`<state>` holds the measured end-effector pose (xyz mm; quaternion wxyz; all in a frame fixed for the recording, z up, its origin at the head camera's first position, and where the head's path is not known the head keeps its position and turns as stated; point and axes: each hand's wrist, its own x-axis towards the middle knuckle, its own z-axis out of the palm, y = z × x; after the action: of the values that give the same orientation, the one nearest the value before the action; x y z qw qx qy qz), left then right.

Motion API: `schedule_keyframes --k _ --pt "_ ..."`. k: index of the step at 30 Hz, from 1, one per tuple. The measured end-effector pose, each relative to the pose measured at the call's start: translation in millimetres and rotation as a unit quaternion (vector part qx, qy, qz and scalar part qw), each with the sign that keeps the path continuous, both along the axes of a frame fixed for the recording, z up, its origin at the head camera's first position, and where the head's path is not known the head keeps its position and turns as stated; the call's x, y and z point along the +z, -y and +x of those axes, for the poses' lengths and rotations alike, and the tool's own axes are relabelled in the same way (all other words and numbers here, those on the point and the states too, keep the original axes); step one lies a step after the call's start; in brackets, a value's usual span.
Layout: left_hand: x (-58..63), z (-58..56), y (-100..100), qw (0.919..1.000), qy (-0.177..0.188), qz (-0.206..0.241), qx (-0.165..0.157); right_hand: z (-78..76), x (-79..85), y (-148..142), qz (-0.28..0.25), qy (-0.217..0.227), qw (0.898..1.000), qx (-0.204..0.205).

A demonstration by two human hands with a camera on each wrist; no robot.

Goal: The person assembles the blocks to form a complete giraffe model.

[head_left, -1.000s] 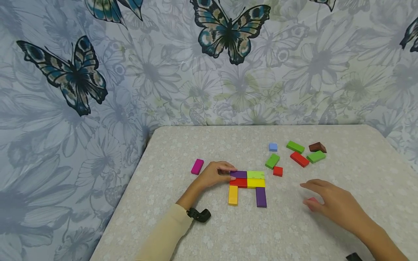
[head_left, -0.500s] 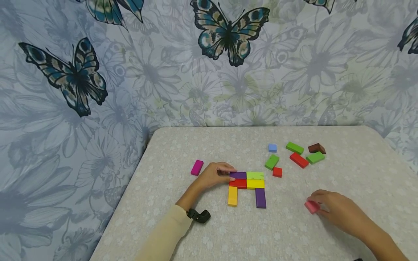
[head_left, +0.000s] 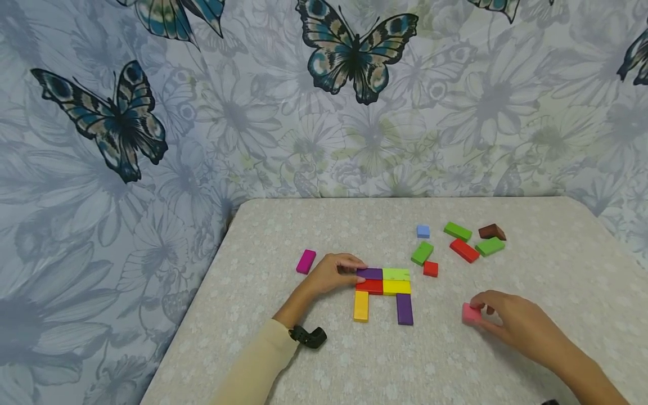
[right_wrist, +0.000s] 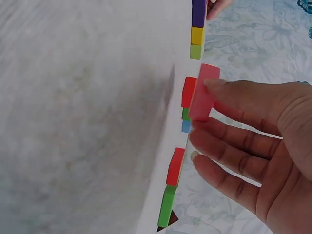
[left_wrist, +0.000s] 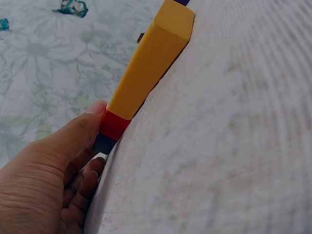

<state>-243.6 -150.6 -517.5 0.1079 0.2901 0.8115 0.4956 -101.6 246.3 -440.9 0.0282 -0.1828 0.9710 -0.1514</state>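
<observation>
In the head view, my left hand point(head_left: 331, 275) is at the left end of a flat block arrangement. Its thumb and forefinger pinch the dark purple block point(head_left: 372, 273), the thumb also touching the red block point(head_left: 373, 287) in front. To their right lie a lime block point(head_left: 396, 274) and a yellow block point(head_left: 397, 287). Two blocks extend toward me like legs: an orange-yellow block point(head_left: 361, 306) and a purple block point(head_left: 404, 309). My right hand point(head_left: 523, 323) pinches a pink block point(right_wrist: 204, 95) between thumb and fingers, raised off the table in the right wrist view.
A magenta block point(head_left: 306, 261) lies left of the left hand. Behind and right of the arrangement are a small blue block point(head_left: 423, 231), a small red block point(head_left: 431, 269), several green blocks point(head_left: 422, 253), a longer red block point(head_left: 464, 251) and a brown wedge point(head_left: 492, 231).
My right hand has closed its fingers on the pink block and moved it slightly left, turning it. My left hand has stayed at the arrangement.
</observation>
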Motion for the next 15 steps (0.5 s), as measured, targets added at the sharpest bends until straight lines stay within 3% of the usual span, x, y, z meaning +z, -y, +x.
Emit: schedule_keyframes --k 7,15 --pt "2.3 0.8 2.4 1.0000 -0.002 0.001 -0.003 -1.5 13.4 21.6 -0.004 -0.046 0.999 0.013" --pt "2.1 1.0 2.7 1.0000 -0.005 -0.001 -0.006 2.5 20.9 52.5 -0.013 -0.099 0.993 0.064"
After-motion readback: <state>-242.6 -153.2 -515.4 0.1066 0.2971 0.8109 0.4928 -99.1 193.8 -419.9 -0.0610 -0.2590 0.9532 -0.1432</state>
